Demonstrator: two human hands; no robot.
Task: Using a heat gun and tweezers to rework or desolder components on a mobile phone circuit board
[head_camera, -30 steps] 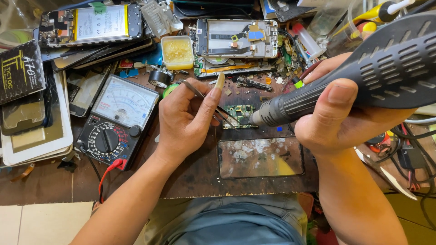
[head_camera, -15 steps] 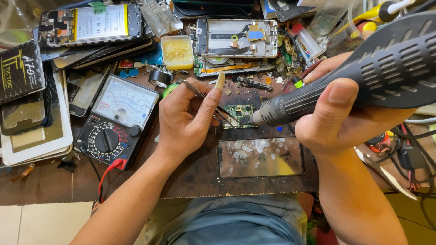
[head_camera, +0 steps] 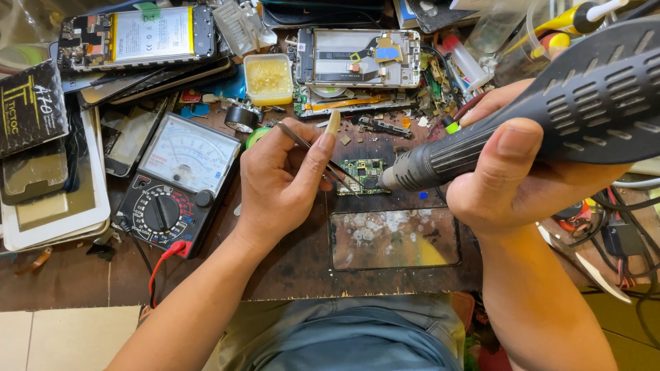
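Left hand pinching tweezers on circuit board; right hand clasping hot-air tool, nozzle beside board; pose unchanged, heating ongoing.

Matt ribbed plastic hot-air gun; thin metal tweezers; scuffed glossy glass panel

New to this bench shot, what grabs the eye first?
The big dark grey hot-air tool in the right hand fills the upper right, its nozzle aimed down at a small green circuit board at centre. The left hand holds thin tweezers to that board. Further left lies an analogue multimeter with a red lead, and opened phones clutter the back of the bench.
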